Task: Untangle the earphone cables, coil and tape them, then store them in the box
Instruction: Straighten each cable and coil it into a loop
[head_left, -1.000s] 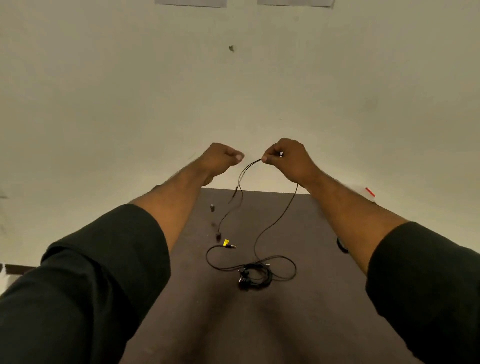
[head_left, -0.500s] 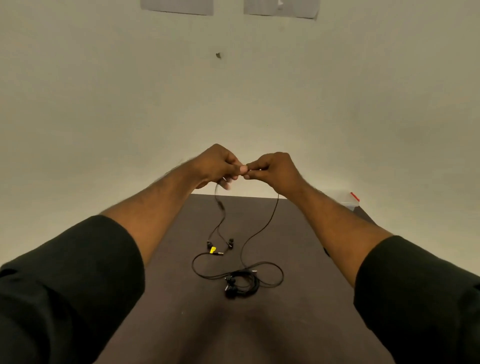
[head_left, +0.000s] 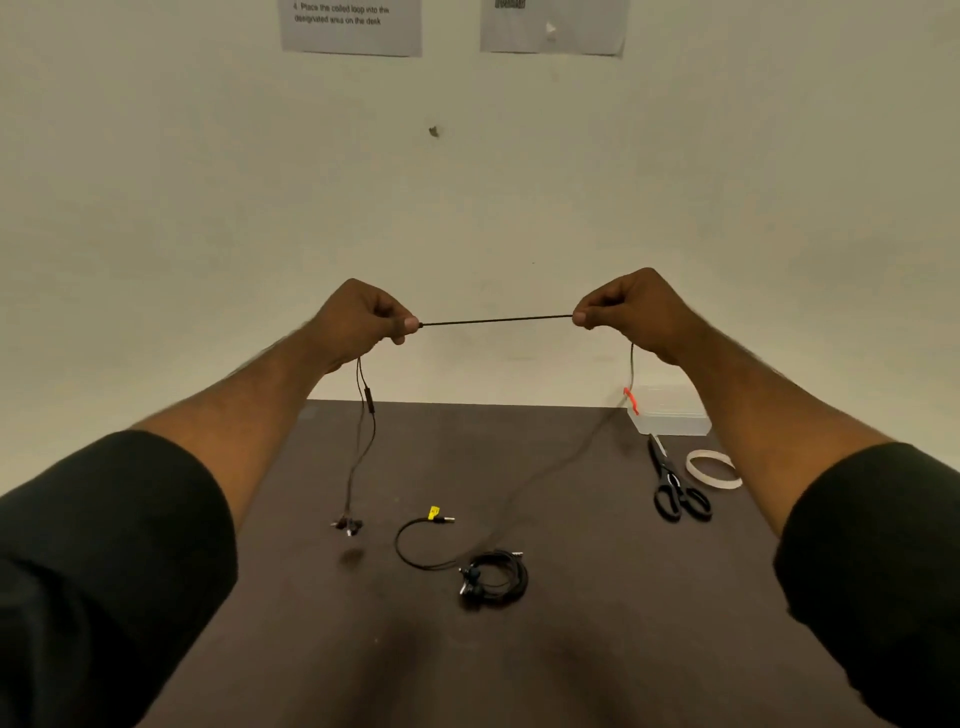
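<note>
The left hand (head_left: 358, 322) and right hand (head_left: 631, 312) each pinch one earphone cable (head_left: 496, 320), drawn taut between them above the table (head_left: 597, 649); its earbuds (head_left: 349, 525) dangle. Untangling appears under way. A second bundle (head_left: 493, 577) lies tangled; tape (head_left: 712, 469), scissors (head_left: 675, 486) and box (head_left: 670, 415) appear untouched; coiling, taping and storing remain

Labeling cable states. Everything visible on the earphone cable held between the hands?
The cable is thin, black and rubbery-looking. One stretch runs taut and near level between the left hand and right hand, both pinching it above the table. From the left hand two strands hang down, one with an inline remote, ending in earbuds just above the table. From the right hand it trails down toward the tangle.
</note>
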